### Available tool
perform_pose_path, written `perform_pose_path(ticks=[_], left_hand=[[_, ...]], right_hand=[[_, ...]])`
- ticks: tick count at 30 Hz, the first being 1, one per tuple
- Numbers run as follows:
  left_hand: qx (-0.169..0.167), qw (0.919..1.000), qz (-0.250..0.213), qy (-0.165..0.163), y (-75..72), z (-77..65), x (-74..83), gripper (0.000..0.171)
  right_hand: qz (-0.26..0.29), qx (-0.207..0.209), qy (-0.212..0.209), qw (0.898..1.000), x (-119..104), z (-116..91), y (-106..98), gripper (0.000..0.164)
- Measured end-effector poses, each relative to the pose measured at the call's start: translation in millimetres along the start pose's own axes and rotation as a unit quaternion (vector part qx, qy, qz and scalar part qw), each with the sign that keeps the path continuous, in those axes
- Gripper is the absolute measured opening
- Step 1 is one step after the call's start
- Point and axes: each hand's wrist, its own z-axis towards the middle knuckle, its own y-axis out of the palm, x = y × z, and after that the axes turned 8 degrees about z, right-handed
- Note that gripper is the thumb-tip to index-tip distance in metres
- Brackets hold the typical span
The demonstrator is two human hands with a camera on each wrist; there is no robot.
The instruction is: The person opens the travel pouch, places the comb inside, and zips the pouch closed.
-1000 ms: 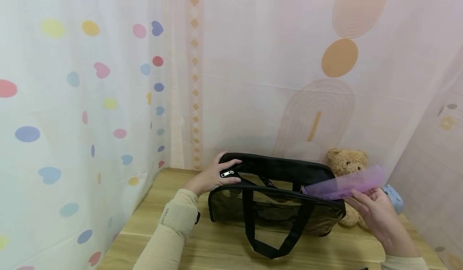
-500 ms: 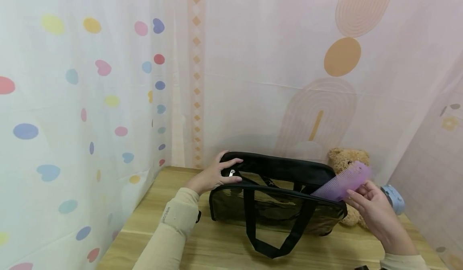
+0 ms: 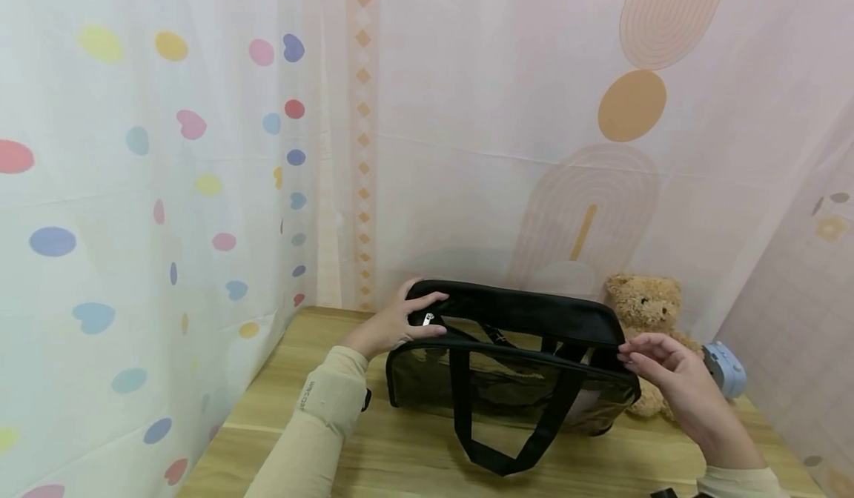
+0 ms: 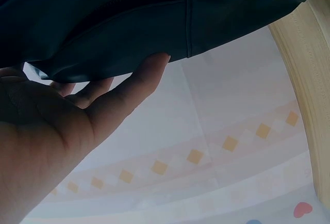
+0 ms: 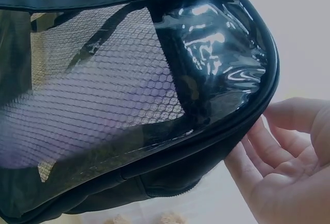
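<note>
A black handbag (image 3: 520,309) with clear panels stands unzipped on the table, its front strap (image 3: 502,465) hanging down. At its left end, my left hand (image 3: 396,324) grips the top, thumb and forefinger spread on either side of the zipper pull (image 3: 428,319). The left wrist view shows a fingertip (image 4: 154,61) against the black side. My right hand (image 3: 674,383) pinches the upper right rim. In the right wrist view, its thumb and fingers meet the bag's edge. A purple comb (image 5: 98,100) lies inside the bag, seen through the clear panel and mesh.
A brown teddy bear (image 3: 643,301) sits behind the bag's right end, partly hidden by my right hand. Beside it is a light blue rounded object (image 3: 730,368). Patterned curtains (image 3: 480,150) enclose the wooden table (image 3: 267,416) at the back and sides.
The purple comb has gone from my right hand down into the bag's right end. My right hand now pinches the bag's rim there. My left hand has kept its hold.
</note>
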Motion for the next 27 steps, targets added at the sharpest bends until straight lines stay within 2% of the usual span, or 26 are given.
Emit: perform_pose_path(ticks=[7, 9, 11, 14, 18, 20, 22, 25, 27], left_hand=[[0.0, 1.0, -0.003, -0.001, 2.0, 0.4, 1.6, 0.07], [0.001, 1.0, -0.005, 0.001, 2.3, 0.8, 1.9, 0.07], [0.0, 1.0, -0.01, 0.001, 2.5, 0.8, 1.9, 0.07], [0.001, 0.9999, -0.013, -0.001, 2.3, -0.2, 0.9, 0.07], [0.009, 0.9998, -0.013, -0.007, 1.7, -1.7, -1.4, 0.069], [0.014, 0.9998, -0.013, -0.011, 0.4, -2.7, -2.7, 0.069], [0.018, 0.9997, -0.012, -0.011, -1.3, -3.8, -4.3, 0.069], [0.019, 0.9997, -0.008, -0.013, -4.4, -5.5, -6.8, 0.071], [0.017, 0.9998, 0.0, -0.011, -6.6, -5.7, -8.4, 0.072]], right_hand=[[-0.007, 0.003, 0.01, 1.0, -4.1, -0.8, 1.8, 0.015], [-0.031, 0.017, 0.016, 0.999, -6.0, -0.1, 5.0, 0.015], [-0.085, 0.04, 0.021, 0.995, -9.2, 0.6, 11.0, 0.019], [-0.183, 0.075, 0.016, 0.98, -14.7, 5.3, 26.0, 0.026], [-0.285, 0.097, -0.03, 0.953, -21.2, 17.3, 53.2, 0.022], [-0.314, 0.093, -0.053, 0.943, -23.8, 25.7, 69.1, 0.018], [-0.331, 0.077, -0.063, 0.938, -26.8, 35.6, 86.6, 0.016], [-0.342, 0.038, -0.057, 0.937, -32.1, 52.6, 116.0, 0.016], [-0.338, -0.002, -0.044, 0.94, -34.4, 65.8, 136.4, 0.018]])
